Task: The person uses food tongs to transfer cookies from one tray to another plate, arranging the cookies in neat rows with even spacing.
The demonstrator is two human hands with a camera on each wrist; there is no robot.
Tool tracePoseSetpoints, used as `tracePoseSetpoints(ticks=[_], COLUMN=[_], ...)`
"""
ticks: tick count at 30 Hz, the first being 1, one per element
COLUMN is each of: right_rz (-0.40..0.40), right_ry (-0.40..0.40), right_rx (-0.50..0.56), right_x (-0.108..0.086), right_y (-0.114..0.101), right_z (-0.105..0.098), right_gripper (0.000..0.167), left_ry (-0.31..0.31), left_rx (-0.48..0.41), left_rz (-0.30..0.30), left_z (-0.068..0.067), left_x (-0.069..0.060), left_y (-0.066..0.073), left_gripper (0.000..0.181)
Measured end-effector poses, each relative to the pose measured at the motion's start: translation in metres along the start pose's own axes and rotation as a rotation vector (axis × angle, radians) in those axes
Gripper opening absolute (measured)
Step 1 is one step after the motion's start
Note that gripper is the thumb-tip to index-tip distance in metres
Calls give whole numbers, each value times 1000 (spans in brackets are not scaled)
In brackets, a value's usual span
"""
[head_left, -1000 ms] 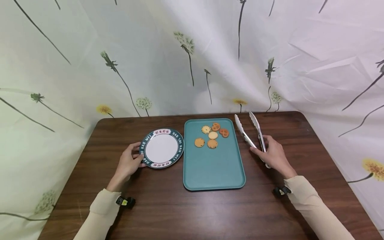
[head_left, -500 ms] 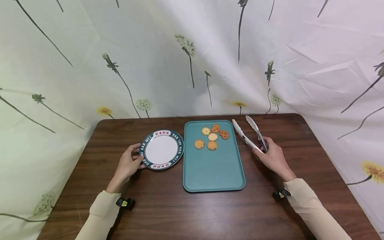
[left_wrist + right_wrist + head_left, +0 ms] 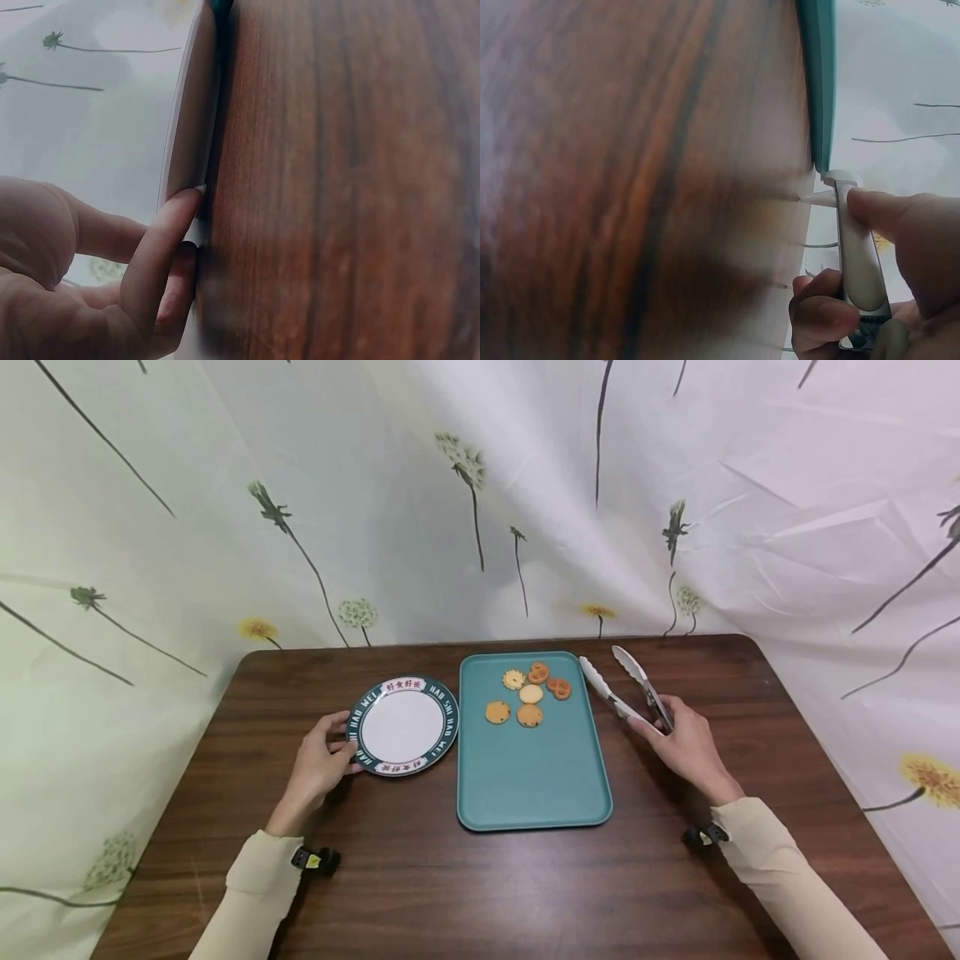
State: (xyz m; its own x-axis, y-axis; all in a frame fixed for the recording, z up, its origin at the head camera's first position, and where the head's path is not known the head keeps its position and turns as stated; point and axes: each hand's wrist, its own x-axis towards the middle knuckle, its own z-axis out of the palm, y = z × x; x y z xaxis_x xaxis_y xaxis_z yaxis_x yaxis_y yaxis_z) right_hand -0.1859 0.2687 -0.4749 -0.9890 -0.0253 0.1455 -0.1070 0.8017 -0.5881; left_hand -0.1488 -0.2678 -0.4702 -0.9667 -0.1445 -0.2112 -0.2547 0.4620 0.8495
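In the head view my left hand grips the left rim of a round white plate with a dark green lettered border. Thumb on top, the other fingers reach under the rim; the left wrist view shows the plate edge-on. At the right, my right hand holds metal tongs, their arms spread and tips pointing away from me by the tray's far right corner. Fingers and thumb wrap the tongs' handle in the right wrist view. Nothing sits between the tips.
Between the hands lies a teal tray, its left edge beside the plate. Several biscuits lie in its far half, among them a pretzel-shaped biscuit and a speckled round biscuit. A dandelion-print cloth hangs behind the brown table.
The tongs have shifted left towards the tray and slightly nearer me, and their rear end is now hidden by my right hand. My left hand and the plate have stayed put.
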Motion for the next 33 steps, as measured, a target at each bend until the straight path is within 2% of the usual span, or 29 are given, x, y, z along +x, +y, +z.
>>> tracePoseSetpoints(ticks=[16, 26, 33], right_rz=[-18, -64, -69], right_ry=[-23, -27, -81], right_rx=[-13, -55, -77], right_x=[-10, -16, -19], right_y=[-2, -21, -31], right_z=[-10, -15, -16], right_gripper=[58, 59, 59], left_ry=[-21, -14, -6], left_rx=[-5, -10, -7], left_rz=[12, 15, 14], left_z=[0, -2, -2], left_x=[0, -3, -4], left_y=[7, 4, 1], left_gripper=[60, 60, 59])
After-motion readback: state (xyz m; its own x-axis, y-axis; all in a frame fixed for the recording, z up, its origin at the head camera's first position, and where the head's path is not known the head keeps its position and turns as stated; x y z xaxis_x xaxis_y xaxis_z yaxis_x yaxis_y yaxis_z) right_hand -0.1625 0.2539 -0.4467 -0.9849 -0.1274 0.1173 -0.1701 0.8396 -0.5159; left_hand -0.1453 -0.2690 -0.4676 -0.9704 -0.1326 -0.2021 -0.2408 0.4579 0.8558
